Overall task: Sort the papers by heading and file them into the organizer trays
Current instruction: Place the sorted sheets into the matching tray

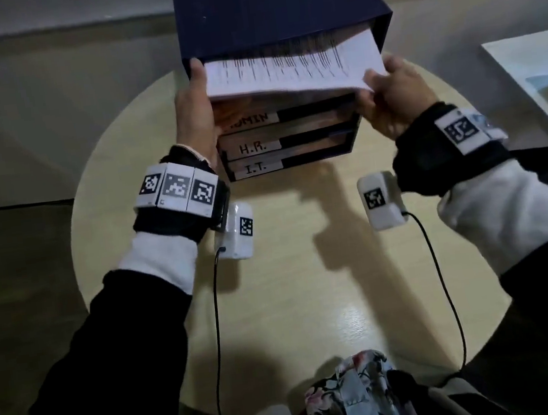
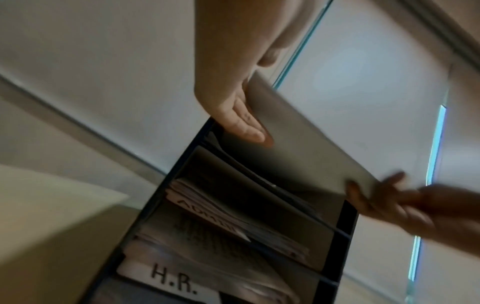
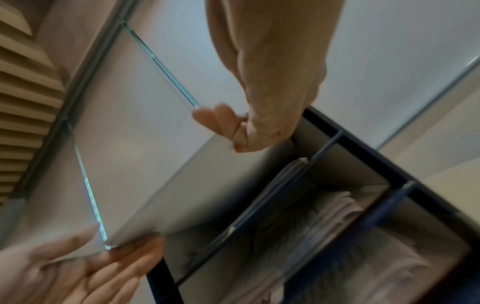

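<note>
A dark blue organizer point(image 1: 275, 7) stands at the far side of the round table, with trays labelled ADMIN point(image 1: 248, 120), H.R. point(image 1: 253, 147) and I.T. point(image 1: 255, 168). A printed stack of papers point(image 1: 283, 68) lies half inside the top slot, above the ADMIN tray. My left hand point(image 1: 194, 106) holds its left edge, thumb up along the side and fingers point(image 2: 244, 123) flat beneath the papers point(image 2: 311, 148). My right hand point(image 1: 390, 96) pinches the near right corner; in the right wrist view its fingers point(image 3: 233, 127) curl at the papers' edge point(image 3: 207, 185). The lower trays hold papers.
The round wooden table point(image 1: 293, 291) carries the organizer. A white board point(image 1: 542, 71) lies at the right edge. Floral cloth point(image 1: 351, 398) sits at the table's near rim. Two thin black cables hang from the wrist cameras across the tabletop.
</note>
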A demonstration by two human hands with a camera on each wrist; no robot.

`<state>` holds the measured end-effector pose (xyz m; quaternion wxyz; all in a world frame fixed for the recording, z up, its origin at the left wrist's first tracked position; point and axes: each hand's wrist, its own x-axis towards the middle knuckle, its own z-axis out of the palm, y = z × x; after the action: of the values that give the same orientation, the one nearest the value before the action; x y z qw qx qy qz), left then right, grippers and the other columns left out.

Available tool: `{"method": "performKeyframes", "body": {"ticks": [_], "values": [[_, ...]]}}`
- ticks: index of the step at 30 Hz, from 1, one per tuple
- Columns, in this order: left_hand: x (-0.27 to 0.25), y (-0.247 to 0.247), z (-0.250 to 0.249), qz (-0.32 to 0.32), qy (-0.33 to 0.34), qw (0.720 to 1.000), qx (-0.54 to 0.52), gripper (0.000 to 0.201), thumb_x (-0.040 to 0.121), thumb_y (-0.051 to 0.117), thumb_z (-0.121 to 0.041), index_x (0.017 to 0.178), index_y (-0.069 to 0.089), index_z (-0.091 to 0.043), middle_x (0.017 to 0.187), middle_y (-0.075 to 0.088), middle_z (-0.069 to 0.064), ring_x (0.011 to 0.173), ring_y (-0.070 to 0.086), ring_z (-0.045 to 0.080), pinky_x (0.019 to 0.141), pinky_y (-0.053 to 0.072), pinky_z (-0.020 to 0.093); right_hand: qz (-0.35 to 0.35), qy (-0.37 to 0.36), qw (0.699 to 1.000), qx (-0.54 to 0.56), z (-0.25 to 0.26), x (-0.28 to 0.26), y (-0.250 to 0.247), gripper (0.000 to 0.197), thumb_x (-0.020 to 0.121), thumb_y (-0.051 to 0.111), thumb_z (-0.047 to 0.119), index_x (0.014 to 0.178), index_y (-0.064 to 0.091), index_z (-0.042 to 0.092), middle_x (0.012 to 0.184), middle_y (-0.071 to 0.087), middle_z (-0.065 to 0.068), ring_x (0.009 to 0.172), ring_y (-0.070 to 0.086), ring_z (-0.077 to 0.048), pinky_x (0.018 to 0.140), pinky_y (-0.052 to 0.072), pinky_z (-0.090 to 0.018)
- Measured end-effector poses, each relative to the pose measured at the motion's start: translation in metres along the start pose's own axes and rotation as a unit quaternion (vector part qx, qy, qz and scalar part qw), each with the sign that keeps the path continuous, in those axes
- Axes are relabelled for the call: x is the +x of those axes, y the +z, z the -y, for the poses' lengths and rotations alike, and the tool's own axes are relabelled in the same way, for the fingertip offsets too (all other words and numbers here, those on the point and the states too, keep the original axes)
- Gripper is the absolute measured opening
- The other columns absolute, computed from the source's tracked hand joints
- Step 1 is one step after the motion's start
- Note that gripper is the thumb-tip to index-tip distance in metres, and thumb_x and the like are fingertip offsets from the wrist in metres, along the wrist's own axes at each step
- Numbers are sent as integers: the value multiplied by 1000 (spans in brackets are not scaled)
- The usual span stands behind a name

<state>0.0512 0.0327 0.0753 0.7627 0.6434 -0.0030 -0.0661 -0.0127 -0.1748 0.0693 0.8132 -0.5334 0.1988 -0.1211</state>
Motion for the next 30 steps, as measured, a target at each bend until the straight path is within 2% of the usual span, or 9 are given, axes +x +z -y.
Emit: {"method": "performKeyframes", "body": {"ticks": [3, 6, 8, 11, 14, 17, 19, 23, 30], "values": [[-1, 0, -2, -18, 19, 997, 66, 52, 100, 21, -46, 128, 47, -10, 113, 62, 6, 90, 67, 11, 72, 52, 21, 16, 4, 999, 36, 13, 21, 24, 26, 97, 21, -6, 92, 42, 8, 79, 52, -9, 38, 49, -6, 39, 40, -13], [2, 3, 1, -32, 102, 973, 206, 36, 99, 37, -35, 112, 59, -9, 103, 62, 1, 88, 60, 2, 76, 41, 11, -25, 17, 998, 55, 20, 43, 37, 28, 97, 18, -5, 91, 40, 10, 79, 48, -10, 39, 60, -9, 40, 45, -15], [9, 6, 8, -34, 179, 916, 358, 25, 96, 47, -23, 105, 65, -7, 119, 56, 8, 106, 55, 10, 85, 32, 6, -55, 9, 998, 36, 21, 50, 45, 29, 96, 14, -7, 108, 38, 5, 84, 50, -11, 43, 64, -13, 40, 47, -17], [20, 13, 14, 41, 177, 833, 523, 37, 96, 45, -24, 120, 57, 0, 143, 34, 18, 135, 32, 26, 109, 23, 23, -112, -17, 992, -59, 18, 53, 53, 39, 95, 16, -9, 130, 30, 0, 105, 50, -23, 65, 67, -25, 50, 52, -23], [31, 22, 9, 80, 155, 765, 620, 39, 98, 38, -26, 118, 50, 5, 131, 41, 22, 124, 39, 34, 103, 30, 38, -146, 2, 984, -103, 19, 55, 58, 20, 95, 21, -6, 87, 40, -6, 86, 54, -25, 76, 64, -35, 61, 51, -32], [42, 26, 3, 64, 135, 750, 644, 31, 98, 37, -16, 118, 45, 6, 124, 48, 27, 112, 50, 39, 89, 39, 42, -130, 34, 979, -153, 16, 65, 56, 18, 96, 30, 2, 86, 44, -3, 68, 53, -15, 43, 57, -20, 37, 43, -23], [46, 26, 2, 50, 113, 740, 661, 28, 98, 37, -10, 118, 46, 7, 123, 49, 29, 110, 51, 42, 86, 41, 43, -123, 32, 974, -189, 14, 70, 54, 13, 96, 33, 4, 95, 46, 0, 66, 53, -12, 45, 53, -20, 39, 45, -24], [50, 30, 2, 26, 105, 725, 681, 30, 96, 33, -1, 119, 50, 5, 127, 47, 27, 117, 47, 42, 91, 41, 45, -130, 37, 964, -229, 14, 75, 53, 25, 95, 34, 4, 75, 48, 0, 60, 50, -11, 42, 47, -19, 35, 38, -19], [54, 35, 6, 10, 140, 688, 712, 28, 93, 36, 5, 111, 57, 5, 118, 56, 26, 111, 53, 41, 88, 44, 44, -78, 113, 974, -181, 10, 77, 57, 38, 100, 23, 18, 69, 43, 9, 40, 47, 1, 29, 40, -9, 34, 29, -16]]}}
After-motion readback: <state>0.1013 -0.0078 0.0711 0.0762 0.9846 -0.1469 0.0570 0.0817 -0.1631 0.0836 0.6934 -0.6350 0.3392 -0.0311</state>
